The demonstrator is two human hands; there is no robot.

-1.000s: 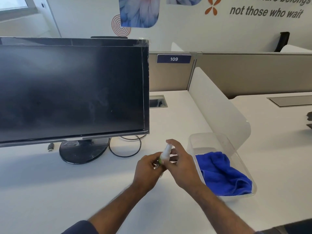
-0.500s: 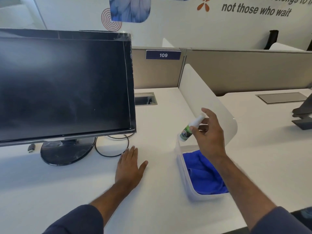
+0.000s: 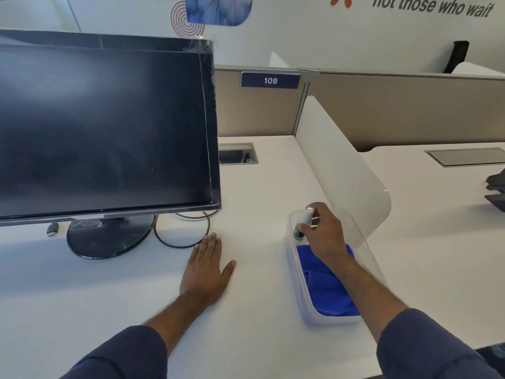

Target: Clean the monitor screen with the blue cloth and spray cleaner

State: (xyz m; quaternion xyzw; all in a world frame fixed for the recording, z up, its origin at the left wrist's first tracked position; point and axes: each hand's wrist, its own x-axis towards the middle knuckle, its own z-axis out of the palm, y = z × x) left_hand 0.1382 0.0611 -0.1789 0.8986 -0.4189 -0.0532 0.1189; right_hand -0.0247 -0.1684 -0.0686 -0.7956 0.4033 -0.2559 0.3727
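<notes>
The black monitor (image 3: 103, 127) stands on the white desk at the left, its dark screen facing me. To the right, a clear plastic bin (image 3: 299, 305) holds the crumpled blue cloth (image 3: 328, 294). My right hand (image 3: 323, 233) grips the small spray bottle (image 3: 302, 225), white-capped with a green label, inside the far end of the bin just beyond the cloth. My left hand (image 3: 206, 265) rests flat on the desk between the monitor stand and the bin, fingers straight.
A black cable (image 3: 181, 228) loops beside the round monitor stand (image 3: 106, 236), and a small plug (image 3: 52, 230) lies to its left. A white curved divider (image 3: 341, 165) rises right behind the bin. A cable port (image 3: 237, 154) is set into the desk.
My right hand has carried the spray bottle from in front of me over to the bin and lowered it inside. My left hand let go of the bottle and settled flat on the desk.
</notes>
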